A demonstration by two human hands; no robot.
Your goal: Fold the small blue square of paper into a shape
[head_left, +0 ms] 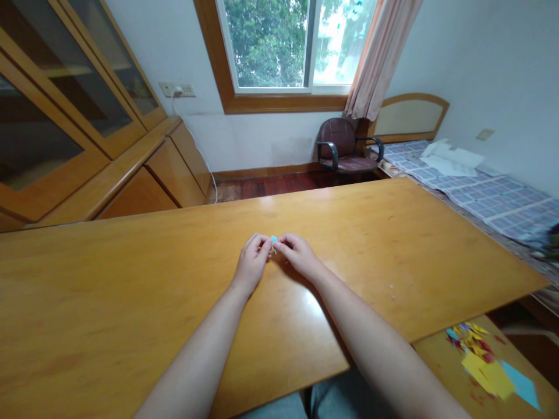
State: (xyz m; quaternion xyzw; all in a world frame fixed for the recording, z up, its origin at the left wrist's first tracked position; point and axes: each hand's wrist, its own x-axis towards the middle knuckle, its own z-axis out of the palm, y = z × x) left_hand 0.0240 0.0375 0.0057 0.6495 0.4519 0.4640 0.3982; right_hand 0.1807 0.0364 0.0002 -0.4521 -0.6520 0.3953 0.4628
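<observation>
A small light-blue piece of folded paper [273,239] is pinched between my two hands, over the middle of the wooden table [144,279]. My left hand [253,259] grips its left side with thumb and fingertips. On the other side, my right hand [297,254] holds it between thumb and forefinger. A bit of yellow or orange shows beneath the blue, too small to make out. My fingertips cover most of the piece.
At lower right, a lower surface [441,361] carries small folded paper pieces [474,340], yellow paper sheets [489,375] and a blue sheet [522,384]. A chair [343,145] and a bed [480,186] stand beyond the table; a cabinet [131,192] is at left.
</observation>
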